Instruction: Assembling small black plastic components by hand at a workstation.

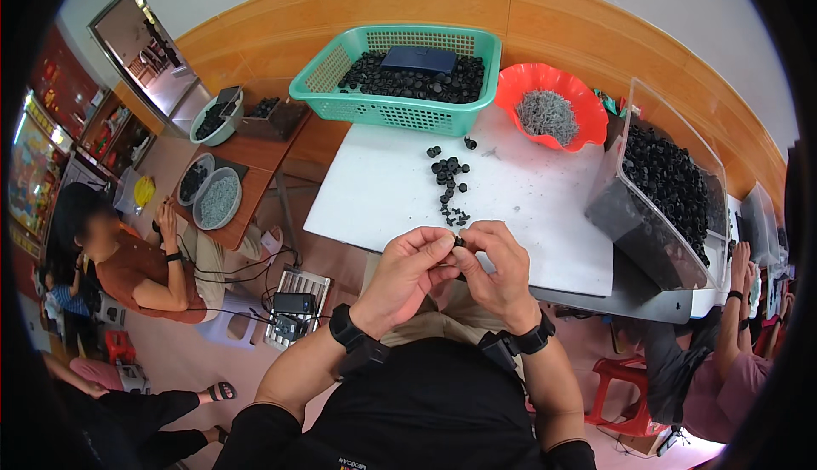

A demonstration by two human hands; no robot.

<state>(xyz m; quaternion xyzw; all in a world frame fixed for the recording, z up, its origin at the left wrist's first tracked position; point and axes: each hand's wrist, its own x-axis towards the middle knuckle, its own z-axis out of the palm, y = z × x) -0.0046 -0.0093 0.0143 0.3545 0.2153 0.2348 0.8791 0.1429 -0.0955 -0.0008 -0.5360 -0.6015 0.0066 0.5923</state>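
My left hand [408, 276] and my right hand [494, 267] meet just over the near edge of the white board [366, 189]. Thumbs and fingers of both pinch a small black plastic part [459, 239], mostly covered by the fingertips. Beyond them on the board lies a loose trail of small black parts [446, 172], some round like caps, others smaller and pronged nearer my hands. A red scalloped bowl [596, 121] of small grey pieces [547, 117] stands farther back to the right.
A green basket [374, 113] of black caps, a dark blue box [419, 59] on top, stands at the back. At right, a clear bin [621, 206] of black parts tilts toward me. Co-workers sit left and right; a red stool [625, 393] stands at lower right.
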